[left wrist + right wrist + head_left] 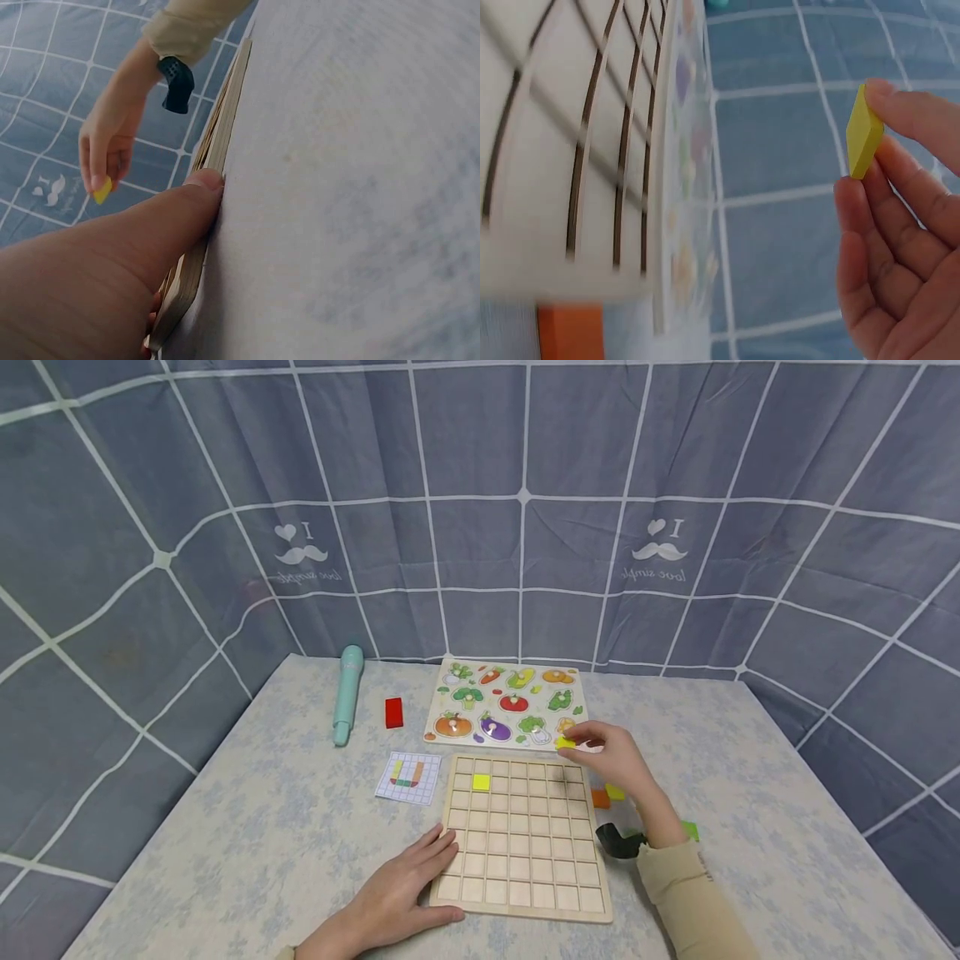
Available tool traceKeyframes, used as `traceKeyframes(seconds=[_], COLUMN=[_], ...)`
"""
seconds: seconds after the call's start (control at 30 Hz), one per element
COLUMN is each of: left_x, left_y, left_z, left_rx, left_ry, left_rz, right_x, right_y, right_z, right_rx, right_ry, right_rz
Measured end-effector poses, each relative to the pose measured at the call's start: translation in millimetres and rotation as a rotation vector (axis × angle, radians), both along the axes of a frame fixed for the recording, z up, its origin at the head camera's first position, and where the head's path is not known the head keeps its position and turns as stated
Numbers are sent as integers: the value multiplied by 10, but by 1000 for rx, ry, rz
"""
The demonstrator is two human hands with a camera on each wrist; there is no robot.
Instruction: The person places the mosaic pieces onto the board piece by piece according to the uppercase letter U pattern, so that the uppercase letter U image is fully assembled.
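The right grip (pixel 611 760) pinches a yellow tile (pixel 865 133), its long axis seemingly near-upright in the foreshortened right-wrist view; the left grip (pixel 405 882), thumb spread, rests on the grid board (pixel 519 845).

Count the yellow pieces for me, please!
3: one yellow piece on the wooden board, one in the right hand, one beside an orange piece. The right arm may hide others.

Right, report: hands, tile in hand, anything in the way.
Right hand pinches yellow tile, raised. Left hand on left edge of grid board. Another yellow tile sits in grid. Nothing seen between held tile and board.
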State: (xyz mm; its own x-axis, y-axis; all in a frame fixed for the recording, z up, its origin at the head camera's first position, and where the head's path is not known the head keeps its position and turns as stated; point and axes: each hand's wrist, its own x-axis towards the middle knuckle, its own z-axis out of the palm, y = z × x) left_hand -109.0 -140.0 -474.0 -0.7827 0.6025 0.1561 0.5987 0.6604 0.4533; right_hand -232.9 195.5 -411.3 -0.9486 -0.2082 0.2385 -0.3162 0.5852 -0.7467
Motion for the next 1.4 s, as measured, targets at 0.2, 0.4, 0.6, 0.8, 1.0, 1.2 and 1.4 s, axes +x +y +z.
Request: traceKeyframes(seconds=[0.2, 0.4, 0.6, 0.8, 1.0, 1.2, 1.4], left_x=[-4, -6, -2, -2, -1, -2, -9], left_y=[-1, -3, 5, 3, -1, -1, 2], left_z=[1, -4, 3, 5, 4, 0, -8], left_rx=[8, 4, -6, -8, -2, 0, 3], left_ry=[-2, 0, -6, -4, 11, 9, 5], left_rz=[-7, -1, 2, 2, 0, 1, -1], right_x=[73, 67, 38, 35, 27, 21, 30], right_y=[-283, -614, -870, -1012, -1083, -1128, -1144], right_z=[42, 57, 14, -89, -230, -309, -354], right_rx=[-4, 51, 103, 151, 177, 206, 242], right_ry=[20, 29, -1, -21, -53, -52, -43], right_rz=[77, 162, 230, 271, 302, 337, 351])
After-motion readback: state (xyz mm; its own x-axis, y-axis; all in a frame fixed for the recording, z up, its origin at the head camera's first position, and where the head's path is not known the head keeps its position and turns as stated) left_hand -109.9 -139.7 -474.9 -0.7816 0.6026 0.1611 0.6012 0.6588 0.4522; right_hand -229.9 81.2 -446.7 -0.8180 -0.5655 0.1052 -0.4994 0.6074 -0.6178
